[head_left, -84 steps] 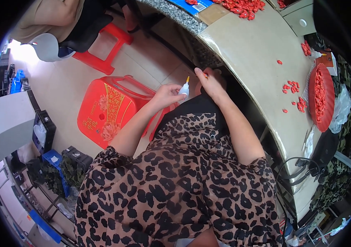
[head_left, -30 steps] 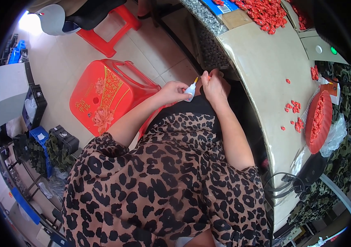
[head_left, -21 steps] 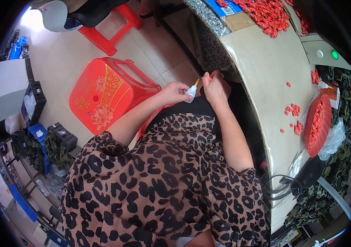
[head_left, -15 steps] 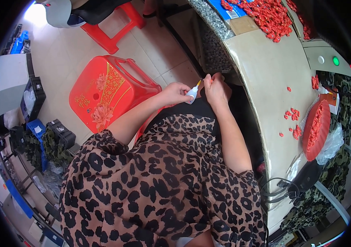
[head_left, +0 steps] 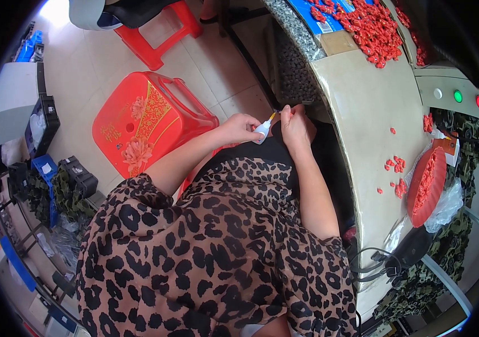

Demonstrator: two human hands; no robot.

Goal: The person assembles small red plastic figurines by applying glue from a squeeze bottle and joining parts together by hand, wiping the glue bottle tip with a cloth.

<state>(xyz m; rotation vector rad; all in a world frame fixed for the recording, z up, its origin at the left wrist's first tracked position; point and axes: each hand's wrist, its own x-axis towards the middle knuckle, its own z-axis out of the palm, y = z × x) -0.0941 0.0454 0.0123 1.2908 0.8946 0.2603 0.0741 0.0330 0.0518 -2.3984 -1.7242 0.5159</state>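
Observation:
Over my lap, my left hand (head_left: pixel 242 128) is closed around a small white squeeze bottle (head_left: pixel 262 131) of the glue-bottle kind, tilted with its yellow nozzle (head_left: pixel 272 117) pointing up and right. Close beside the nozzle tip, my right hand (head_left: pixel 297 128) is pinched shut. A bit of red shows at its fingertips, apparently a small red piece, mostly hidden by the fingers. Whether the nozzle touches the piece I cannot tell. On the table to the right lie loose small red pieces (head_left: pixel 399 164) and a red oval dish (head_left: pixel 426 188) holding more of them.
A large pile of red pieces (head_left: pixel 375 33) covers the table's far end. Another white bottle (head_left: pixel 439 135) lies by a small orange box (head_left: pixel 450 149) and a panel with round buttons (head_left: pixel 458 96). Black cables (head_left: pixel 382 261) sit near. A red stool (head_left: pixel 138 126) stands left.
The view has shifted slightly. Both hands keep their grips, with the bottle's nozzle still close to the right fingertips.

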